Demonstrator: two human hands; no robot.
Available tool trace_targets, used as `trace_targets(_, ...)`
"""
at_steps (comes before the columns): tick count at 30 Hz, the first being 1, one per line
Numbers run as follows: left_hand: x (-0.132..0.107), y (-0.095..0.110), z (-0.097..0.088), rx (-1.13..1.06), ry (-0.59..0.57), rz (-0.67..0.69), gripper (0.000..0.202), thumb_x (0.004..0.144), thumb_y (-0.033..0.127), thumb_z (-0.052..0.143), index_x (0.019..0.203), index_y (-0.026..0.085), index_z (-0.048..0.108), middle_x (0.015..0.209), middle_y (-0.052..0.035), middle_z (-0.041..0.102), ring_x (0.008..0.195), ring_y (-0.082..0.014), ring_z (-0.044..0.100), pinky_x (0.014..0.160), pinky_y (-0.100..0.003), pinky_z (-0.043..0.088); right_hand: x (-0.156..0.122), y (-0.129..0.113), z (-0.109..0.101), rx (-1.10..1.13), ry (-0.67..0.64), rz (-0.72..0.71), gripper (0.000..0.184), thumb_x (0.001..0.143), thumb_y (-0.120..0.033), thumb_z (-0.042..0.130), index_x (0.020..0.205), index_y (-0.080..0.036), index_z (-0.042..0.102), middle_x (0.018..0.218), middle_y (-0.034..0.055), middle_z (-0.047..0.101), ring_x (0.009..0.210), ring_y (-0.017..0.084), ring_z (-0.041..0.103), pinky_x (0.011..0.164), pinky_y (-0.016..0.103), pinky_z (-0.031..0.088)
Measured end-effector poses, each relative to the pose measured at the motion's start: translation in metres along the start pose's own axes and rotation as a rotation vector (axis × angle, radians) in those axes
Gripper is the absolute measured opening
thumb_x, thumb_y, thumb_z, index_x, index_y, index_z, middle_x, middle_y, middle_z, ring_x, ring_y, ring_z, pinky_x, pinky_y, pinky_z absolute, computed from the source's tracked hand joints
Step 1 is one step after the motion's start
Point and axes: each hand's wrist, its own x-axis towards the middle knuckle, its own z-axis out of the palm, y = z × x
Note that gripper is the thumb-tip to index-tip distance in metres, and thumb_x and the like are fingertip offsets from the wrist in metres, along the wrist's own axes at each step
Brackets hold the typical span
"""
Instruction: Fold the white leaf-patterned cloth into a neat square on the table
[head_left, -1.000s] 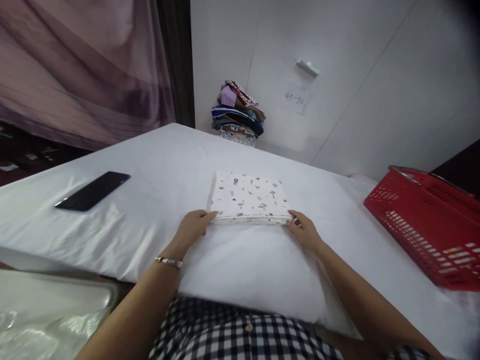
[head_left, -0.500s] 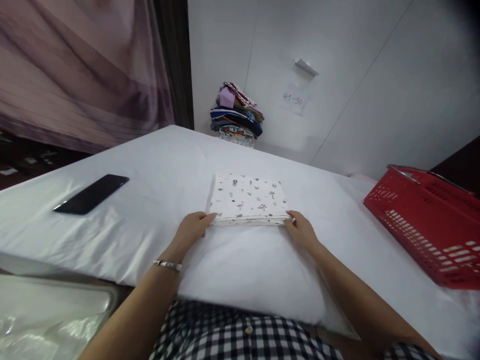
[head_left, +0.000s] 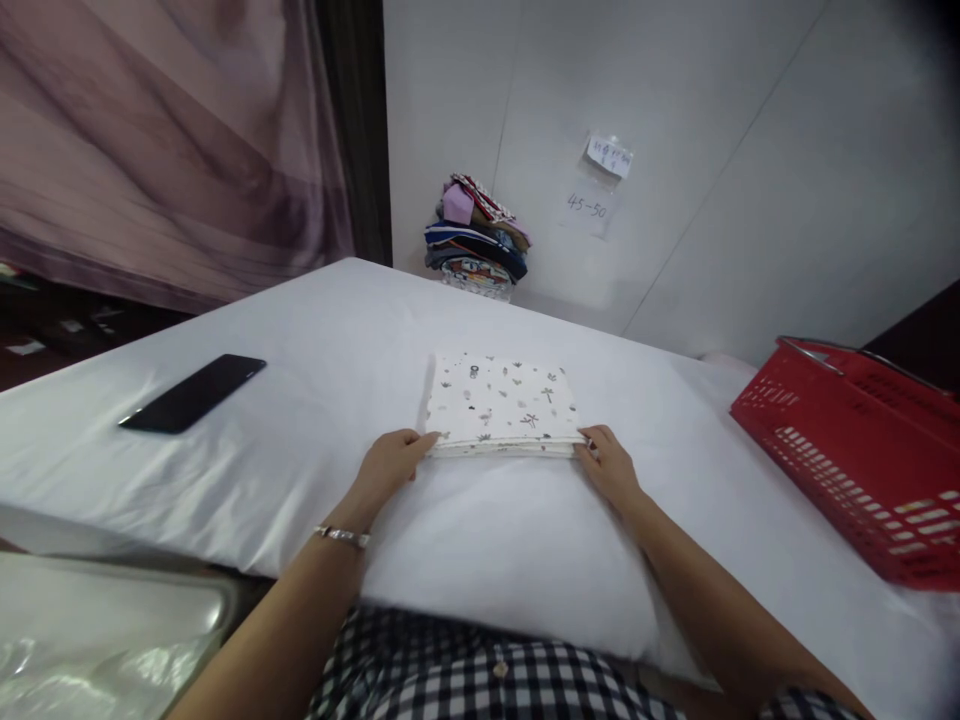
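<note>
A white folded cloth (head_left: 502,402) printed with small palm trees and leaves lies flat in front of me, its layered edge facing me. My left hand (head_left: 391,464) pinches the near left corner between thumb and fingers. At the near right corner, my right hand (head_left: 606,466) grips the layers the same way. Both hands are closed on the cloth; some fingertips are hidden beneath it. Whether it is a garment or a plain sheet of fabric I cannot tell.
The white-covered table (head_left: 330,330) carries a black phone (head_left: 193,393) at left and a red plastic basket (head_left: 855,450) at right. Folded clothes (head_left: 478,240) are piled by the wall. A pale bin with clear plastic (head_left: 97,640) sits lower left.
The whole view has shifted slightly, with everything sitting a little lower. Both hands keep their hold on the cloth's near corners, and the cloth stays folded.
</note>
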Motion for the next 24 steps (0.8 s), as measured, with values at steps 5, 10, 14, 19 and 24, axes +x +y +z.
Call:
trace_targets(5,-0.003,0.003,-0.002,-0.010,-0.003,0.011,0.045,0.070,0.061,0.047,0.058,0.018,0.057,0.044,-0.0024,0.054,0.047,-0.0161,0.047,0.050,-0.027,0.031,-0.002,0.005,-0.002,0.129,-0.025,0.008,0.032,0.080,-0.039,0.049,0.106,-0.021,0.056,0.094,0.0051,0.057,0.074,0.016,0.054,0.062,0.028,0.044)
trace_targets(10,-0.004,0.005,-0.002,-0.024,0.004,0.001,0.044,0.070,0.060,0.048,0.057,0.018,0.057,0.044,-0.0021,0.053,0.046,-0.0155,0.046,0.049,-0.027,0.030,-0.004,0.010,-0.002,0.360,-0.008,0.124,0.039,0.079,-0.047,0.049,0.105,-0.019,0.056,0.095,0.0070,0.059,0.073,0.016,0.054,0.056,0.026,0.044)
trace_targets(14,-0.004,0.004,-0.001,-0.012,0.002,0.004,0.043,0.071,0.059,0.048,0.057,0.018,0.056,0.043,-0.0015,0.053,0.047,-0.0157,0.047,0.050,-0.027,0.030,-0.002,0.016,-0.001,0.431,-0.013,0.162,0.037,0.081,-0.047,0.046,0.097,-0.018,0.061,0.089,0.0062,0.063,0.069,0.015,0.054,0.064,0.029,0.045)
trace_targets(19,-0.003,0.003,-0.001,0.020,-0.003,0.003,0.046,0.072,0.061,0.045,0.058,0.018,0.055,0.043,-0.0009,0.053,0.048,-0.0157,0.048,0.051,-0.027,0.031,0.002,0.019,-0.003,0.311,-0.030,0.042,0.029,0.083,-0.040,0.044,0.095,-0.020,0.062,0.091,0.0054,0.063,0.077,0.017,0.057,0.072,0.030,0.044)
trace_targets(24,-0.002,0.002,0.000,0.012,0.001,-0.001,0.047,0.071,0.062,0.045,0.059,0.018,0.056,0.043,-0.0006,0.052,0.046,-0.0156,0.047,0.051,-0.027,0.030,0.000,0.013,-0.008,0.018,-0.018,-0.027,0.027,0.088,-0.032,0.033,0.088,-0.023,0.058,0.085,0.0035,0.060,0.078,0.017,0.055,0.071,0.030,0.041)
